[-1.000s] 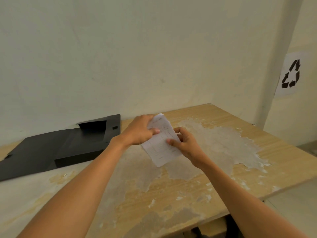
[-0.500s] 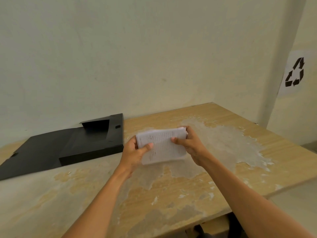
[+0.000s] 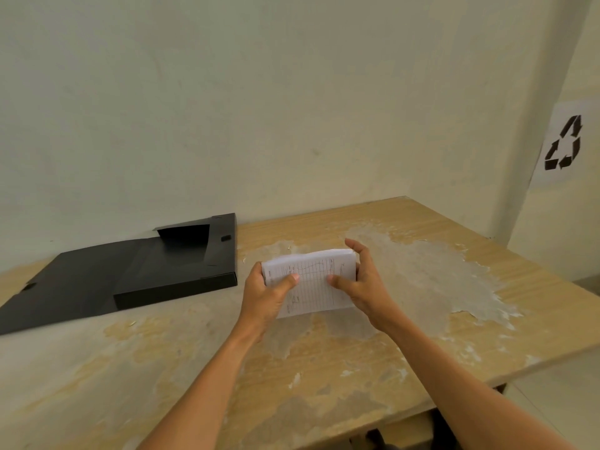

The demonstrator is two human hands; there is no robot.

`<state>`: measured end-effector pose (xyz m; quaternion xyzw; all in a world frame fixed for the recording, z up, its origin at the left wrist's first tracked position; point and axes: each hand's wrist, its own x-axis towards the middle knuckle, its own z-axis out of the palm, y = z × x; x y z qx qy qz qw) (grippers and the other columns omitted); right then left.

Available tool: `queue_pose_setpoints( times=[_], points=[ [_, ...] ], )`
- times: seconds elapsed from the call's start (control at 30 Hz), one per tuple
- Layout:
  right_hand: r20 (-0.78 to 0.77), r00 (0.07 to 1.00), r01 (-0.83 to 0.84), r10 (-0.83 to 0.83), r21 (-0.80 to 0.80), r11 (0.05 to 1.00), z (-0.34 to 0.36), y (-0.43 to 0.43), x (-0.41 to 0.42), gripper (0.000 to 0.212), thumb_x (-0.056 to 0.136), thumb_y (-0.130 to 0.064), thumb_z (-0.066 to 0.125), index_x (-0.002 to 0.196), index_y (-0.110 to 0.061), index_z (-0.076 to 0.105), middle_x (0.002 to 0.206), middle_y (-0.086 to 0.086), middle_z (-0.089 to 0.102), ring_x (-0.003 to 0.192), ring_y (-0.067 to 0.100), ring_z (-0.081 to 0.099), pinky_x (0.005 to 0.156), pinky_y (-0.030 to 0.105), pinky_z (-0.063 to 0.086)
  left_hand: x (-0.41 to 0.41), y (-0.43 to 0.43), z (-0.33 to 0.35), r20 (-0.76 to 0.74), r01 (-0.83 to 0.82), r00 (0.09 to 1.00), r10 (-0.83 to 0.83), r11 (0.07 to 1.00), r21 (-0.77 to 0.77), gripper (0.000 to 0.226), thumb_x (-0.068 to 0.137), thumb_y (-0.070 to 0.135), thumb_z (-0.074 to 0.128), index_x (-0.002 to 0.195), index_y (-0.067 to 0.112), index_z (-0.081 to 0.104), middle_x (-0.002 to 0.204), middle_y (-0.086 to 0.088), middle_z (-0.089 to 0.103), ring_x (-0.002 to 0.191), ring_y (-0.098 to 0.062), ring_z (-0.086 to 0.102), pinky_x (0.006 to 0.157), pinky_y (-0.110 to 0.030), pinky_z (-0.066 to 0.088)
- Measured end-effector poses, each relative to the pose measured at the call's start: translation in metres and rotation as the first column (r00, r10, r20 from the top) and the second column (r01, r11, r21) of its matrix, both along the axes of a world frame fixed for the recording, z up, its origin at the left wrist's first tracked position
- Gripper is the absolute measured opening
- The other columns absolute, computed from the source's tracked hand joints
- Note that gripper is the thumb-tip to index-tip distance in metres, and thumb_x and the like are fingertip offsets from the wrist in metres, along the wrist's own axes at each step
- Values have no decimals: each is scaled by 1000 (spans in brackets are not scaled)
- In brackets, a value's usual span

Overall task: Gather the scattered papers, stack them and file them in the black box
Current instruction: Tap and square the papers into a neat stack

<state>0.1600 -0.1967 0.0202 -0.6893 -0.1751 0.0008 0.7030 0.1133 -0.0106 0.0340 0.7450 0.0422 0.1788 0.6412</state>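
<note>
White paper stack (image 3: 313,284) upright above table (image 3: 324,368); left hand (image 3: 264,295) and right hand (image 3: 363,280) each grip one side; black box (image 3: 175,271) lies open nearby.

A black recycling symbol (image 3: 564,143) of three chasing arrows is printed on a white sheet (image 3: 552,170) stuck to the wall at right. The top sheet of the paper stack (image 3: 311,280) carries ruled lines and handwriting too small to read.

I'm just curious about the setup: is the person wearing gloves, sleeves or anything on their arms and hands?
No. The left hand and right hand are bare, with no gloves, rings, watch or bracelets visible. Both forearms are uncovered up to the picture's edge, and no sleeve shows.
</note>
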Motion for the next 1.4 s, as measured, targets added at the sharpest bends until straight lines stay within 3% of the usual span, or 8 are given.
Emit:
queue_pose_setpoints(
  times=[0.3,0.4,0.57,0.73,0.93,1.07,1.23,1.4],
  points=[
    [219,971,148,-99,-221,964,22,-5,6,58,82,-23,71,130,-34,39,109,-3,51,95,19,57,75,31,54,6,7,10,219,-46,975,-20,956,289,61,83,20,71,133,35,40,118,0,51,100,-11,57,79,-26,55],
    [350,932,223,-90,-359,906,20,-3,8,37,87,-24,63,122,-31,52,118,1,50,99,20,53,74,24,48,7,3,11,251,-104,968,-28,861,497,37,86,23,68,121,26,56,114,3,48,99,4,46,82,-17,47],
    [412,904,277,-110,-372,886,15,-2,6,26,87,-25,64,110,-21,54,114,0,50,93,16,51,66,14,40,10,3,2,323,-165,946,-11,844,510,31,82,22,71,102,23,49,108,3,48,93,-3,49,74,-17,47],
    [307,946,204,-100,-327,923,15,-3,5,41,86,-25,66,121,-28,47,112,-4,52,90,14,54,69,22,46,12,4,2,272,-147,962,35,902,406,39,78,24,75,106,22,47,104,7,48,95,-11,54,75,-30,56],
    [-163,986,32,-20,67,997,8,1,5,78,71,-29,78,133,-24,32,114,10,57,102,27,59,74,30,49,12,-2,3,92,-74,993,68,995,72,50,82,19,71,122,27,42,117,0,48,97,-18,57,70,-30,56],
    [-138,987,-79,87,62,995,13,3,8,50,72,-24,72,115,0,60,99,11,67,88,23,65,61,22,52,11,-8,4,93,-74,993,72,997,18,44,85,14,66,120,31,43,121,-5,47,99,-23,58,70,-33,56],
    [-109,989,-90,99,86,992,9,2,5,30,87,-10,64,115,0,60,94,6,67,82,18,64,62,25,54,7,-9,-5,171,-70,985,22,956,284,40,91,12,55,123,35,48,123,6,45,108,-16,50,78,-33,57],
    [-112,991,-50,67,152,987,11,5,2,22,86,-10,65,108,-6,61,91,3,67,77,13,65,58,21,53,10,-7,-3,231,-121,972,49,943,311,28,90,12,57,113,28,58,119,3,52,108,-12,49,74,-22,50]
  ],
)
